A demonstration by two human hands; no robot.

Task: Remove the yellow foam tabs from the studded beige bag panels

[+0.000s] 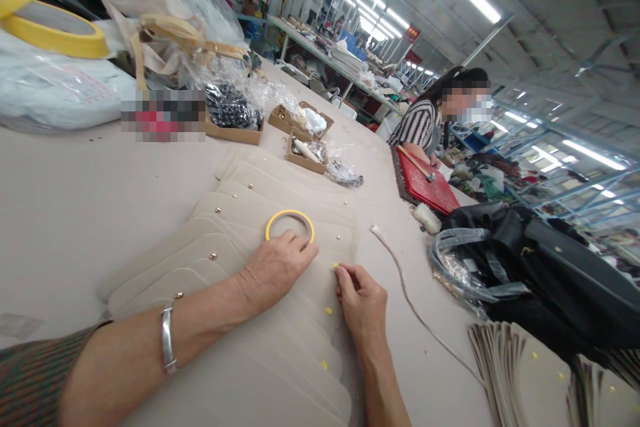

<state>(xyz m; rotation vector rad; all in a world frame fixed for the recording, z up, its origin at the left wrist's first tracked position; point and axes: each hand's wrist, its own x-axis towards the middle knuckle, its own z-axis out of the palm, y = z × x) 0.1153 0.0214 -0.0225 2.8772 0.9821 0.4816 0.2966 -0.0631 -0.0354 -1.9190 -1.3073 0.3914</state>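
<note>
Placing a yellow tape piece [335,265] seems the step in hand — the right hand [364,293] pinches it, thumb and fingertip together, near the right edge of the overlapping beige panels [270,347] on the worktop [145,180]. The left hand [277,265] curls at the tape roll's [290,212] near rim, grip unclear — the next move likely calls for pressing the piece flat.
</note>
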